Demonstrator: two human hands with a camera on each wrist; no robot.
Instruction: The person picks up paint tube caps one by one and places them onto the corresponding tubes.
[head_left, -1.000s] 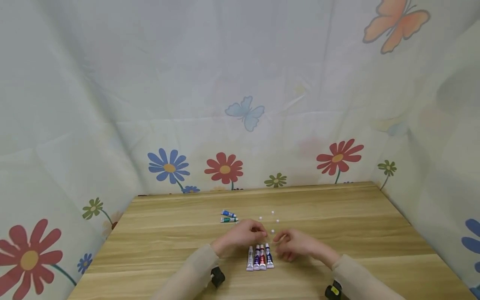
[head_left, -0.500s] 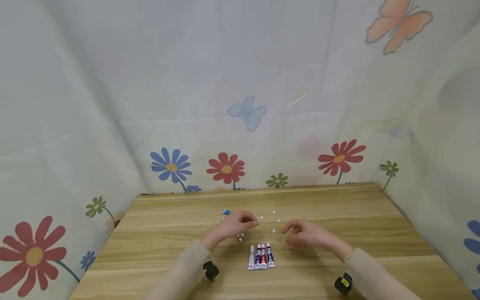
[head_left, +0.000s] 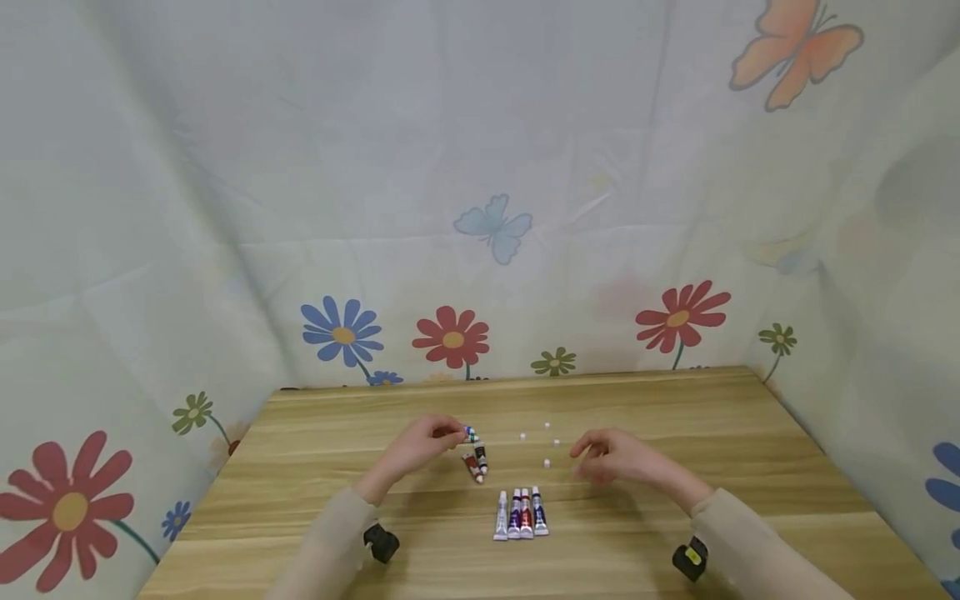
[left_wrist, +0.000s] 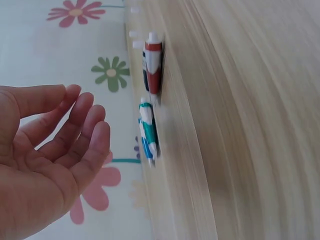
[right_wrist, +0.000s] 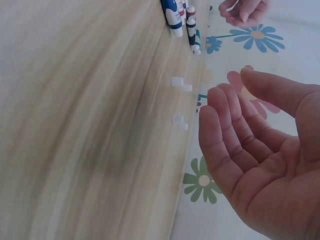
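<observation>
My left hand (head_left: 426,440) hovers at the left end of a small group of paint tubes, fingers loosely bent. In the left wrist view nothing is in it. A brown-red paint tube (head_left: 472,468) and a black paint tube (head_left: 481,457) lie side by side. Beyond them are a green paint tube (left_wrist: 148,125) and a blue paint tube (left_wrist: 144,142), partly covered by the hand in the head view. My right hand (head_left: 611,457), relaxed and holding nothing, is above the table beside several small white pieces, the closest being a white piece (head_left: 547,463).
Nearer to me, a row holds a silver-white tube (head_left: 502,517), a purple tube (head_left: 515,515), a red tube (head_left: 527,515) and a dark blue tube (head_left: 540,512). A flowered curtain (head_left: 495,292) stands behind the wooden table (head_left: 675,408).
My left hand has moved left and away from the row, uncovering the brown-red and black tubes. My right hand has drawn back slightly to the right and farther off.
</observation>
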